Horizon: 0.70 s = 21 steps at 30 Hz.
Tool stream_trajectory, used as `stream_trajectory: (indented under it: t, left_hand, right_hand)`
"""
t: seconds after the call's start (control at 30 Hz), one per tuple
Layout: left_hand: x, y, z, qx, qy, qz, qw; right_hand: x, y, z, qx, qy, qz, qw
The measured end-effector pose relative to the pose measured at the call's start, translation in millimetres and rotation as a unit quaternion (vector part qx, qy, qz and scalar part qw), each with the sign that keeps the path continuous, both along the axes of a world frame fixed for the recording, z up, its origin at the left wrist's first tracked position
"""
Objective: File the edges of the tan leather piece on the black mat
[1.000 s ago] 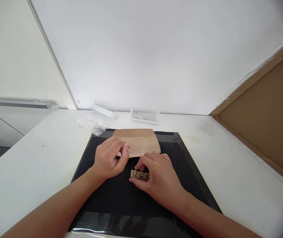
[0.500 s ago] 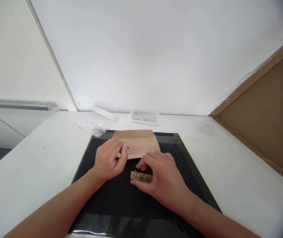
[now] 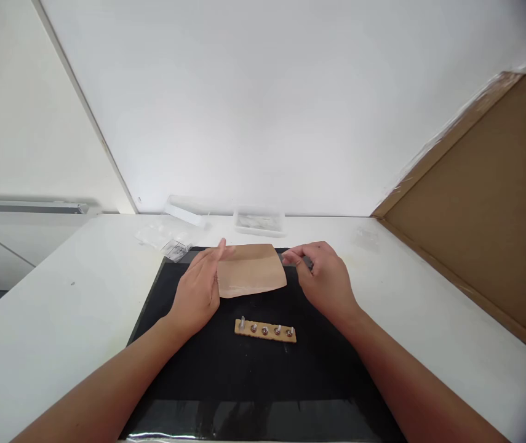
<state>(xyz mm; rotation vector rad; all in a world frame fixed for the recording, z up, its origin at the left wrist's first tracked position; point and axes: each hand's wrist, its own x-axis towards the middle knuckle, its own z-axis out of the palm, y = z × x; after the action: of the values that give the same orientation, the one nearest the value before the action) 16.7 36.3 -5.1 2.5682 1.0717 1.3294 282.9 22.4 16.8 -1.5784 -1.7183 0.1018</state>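
A short tan strip (image 3: 270,332) of cardboard-like material lies on the black mat, apart from both hands. Several small metal pieces with pale upright tips sit along it, and a taller clear peg stands at its left end. Behind it rests a sheet of brown paper (image 3: 251,271), slightly curved. My left hand (image 3: 200,286) is at the paper's left edge with fingers stretched out, covering that edge. At the paper's right edge, my right hand (image 3: 322,274) has its fingers curled and the fingertips drawn together; whatever may be between them is hidden.
The black mat (image 3: 253,375) covers the middle of the white table (image 3: 59,344). Toward the wall stand a clear plastic tray (image 3: 259,231) and a white lid-like piece (image 3: 184,214), near a clear plastic bag (image 3: 175,249). A brown board (image 3: 484,203) rises at the right.
My right hand has left the strip and moved up and right to the paper's right edge. My left hand's fingers have straightened from a pinch. The whole strip is now uncovered.
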Motion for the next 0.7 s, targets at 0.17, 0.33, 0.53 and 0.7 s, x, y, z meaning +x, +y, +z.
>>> stream_trajectory:
  t: [0.17,0.33,0.53,0.7]
  left_hand:
    - [2,-2,-0.2,-0.06,-0.002,0.037,0.998]
    - [4,-3,0.9,-0.054,-0.009,0.082,0.995]
    - [1,0,-8.7,-0.072,0.009,0.109,0.991]
    - [2,2,-12.7,-0.064,-0.007,0.116,0.991]
  right_hand:
    - [14,16,-15.0,0.006,0.0,-0.007,1.0]
    - [24,27,-32.1,0.008,-0.009,-0.039,0.999]
    - [25,42,-40.3,0.021,-0.041,-0.037,0.998]
    - [22,70,-26.0,-0.014,-0.125,-0.002,0.992]
